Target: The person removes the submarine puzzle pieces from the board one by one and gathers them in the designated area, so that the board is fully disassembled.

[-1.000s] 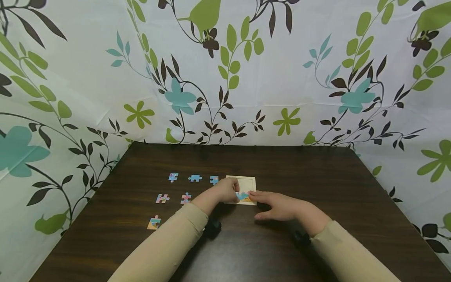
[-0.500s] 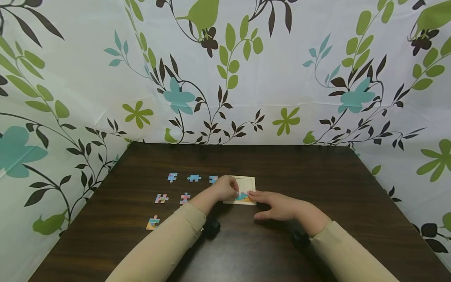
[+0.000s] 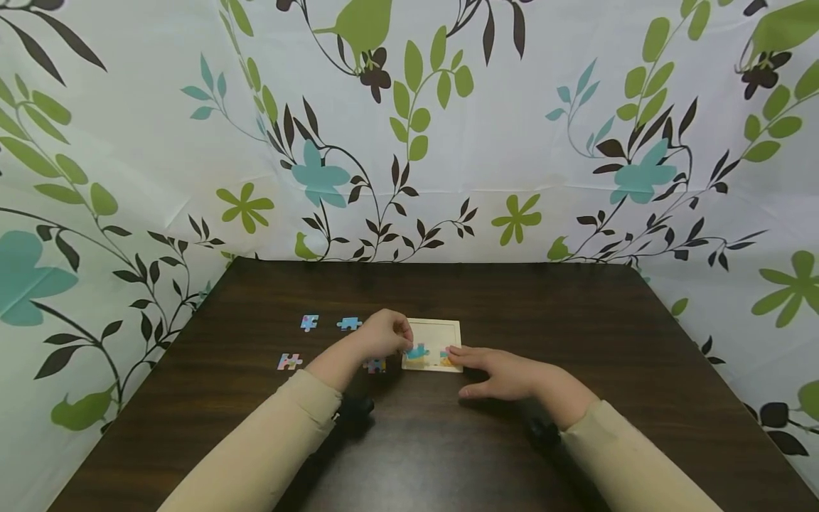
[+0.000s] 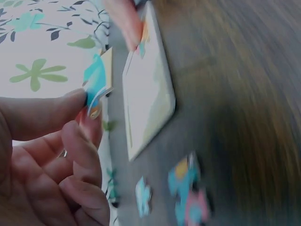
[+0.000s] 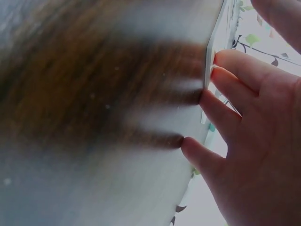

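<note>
My left hand (image 3: 384, 334) pinches a blue jigsaw piece (image 4: 95, 77) between thumb and fingertips, the piece tilted up on edge. In the head view it overlaps the lower left of the pale wooden puzzle tray (image 3: 438, 332). At the tray's lower right corner lies a blue and orange jigsaw piece (image 3: 444, 358). My right hand (image 3: 499, 371) has its fingers extended, fingertips resting on that corner and partly hiding the piece. In the right wrist view those fingertips (image 5: 221, 57) touch the tray's edge, with another finger on the table.
Loose jigsaw pieces lie left of the tray: one blue piece (image 3: 310, 323), another blue piece (image 3: 349, 323), a pink one (image 3: 290, 361) and one by the left wrist (image 3: 375, 366). My left forearm covers part of the dark table (image 3: 544, 299). A patterned cloth (image 3: 448, 128) hangs behind.
My left hand has moved left, bringing the blue piece away from the piece at the right corner. Its forearm now covers the lower left loose piece. The right hand stays nearly still.
</note>
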Tool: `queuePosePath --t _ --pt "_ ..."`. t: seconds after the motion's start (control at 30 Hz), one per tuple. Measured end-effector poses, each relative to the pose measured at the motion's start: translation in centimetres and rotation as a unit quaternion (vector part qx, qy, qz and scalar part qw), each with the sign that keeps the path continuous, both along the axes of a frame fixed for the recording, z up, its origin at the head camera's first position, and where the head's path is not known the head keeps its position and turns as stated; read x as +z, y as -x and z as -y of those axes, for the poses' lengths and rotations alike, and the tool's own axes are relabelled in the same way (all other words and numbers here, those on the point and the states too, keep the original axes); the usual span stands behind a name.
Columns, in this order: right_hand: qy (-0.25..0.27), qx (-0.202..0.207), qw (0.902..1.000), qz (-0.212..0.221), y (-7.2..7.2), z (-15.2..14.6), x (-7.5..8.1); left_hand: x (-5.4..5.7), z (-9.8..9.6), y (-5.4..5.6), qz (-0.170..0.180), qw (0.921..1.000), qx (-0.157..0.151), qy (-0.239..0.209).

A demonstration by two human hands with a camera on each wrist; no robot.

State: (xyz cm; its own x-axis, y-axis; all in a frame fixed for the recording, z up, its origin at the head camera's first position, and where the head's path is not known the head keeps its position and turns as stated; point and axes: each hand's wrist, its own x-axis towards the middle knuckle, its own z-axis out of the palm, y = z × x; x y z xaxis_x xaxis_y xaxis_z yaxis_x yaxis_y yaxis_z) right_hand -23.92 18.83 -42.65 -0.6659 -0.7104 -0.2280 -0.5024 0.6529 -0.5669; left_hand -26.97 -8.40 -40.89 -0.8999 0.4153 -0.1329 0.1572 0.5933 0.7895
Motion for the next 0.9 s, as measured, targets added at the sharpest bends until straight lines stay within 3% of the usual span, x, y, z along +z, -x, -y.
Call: queuePosePath --t 0.17,0.37,0.47,0.7,0.9 --pt "-0.004 0.005 0.9999 -0.009 0.0 0.1 0.1 1.0 3.1 -1.3 0.028 0.9994 -0.018 0.001" --pt "-0.007 0.003 0.9999 -0.01 -0.1 0.1 -0.1 2.0 7.2 -2.9 0.027 0.9983 -0.017 0.048" --pt "-0.008 0.0 0.9999 -0.007 -0.1 0.1 0.0 2.3 9.2 -3.9 0.028 0.9982 -0.022 0.049" --pt "-0.01 -0.001 1.0 -0.001 -0.1 0.3 0.0 1.6 12.8 -5.9 0.065 0.9965 -0.024 0.048" --pt "-0.009 -0.002 0.9999 -0.006 -0.1 0.2 0.0 0.4 14.0 -6.8 0.091 0.995 -0.02 0.037"
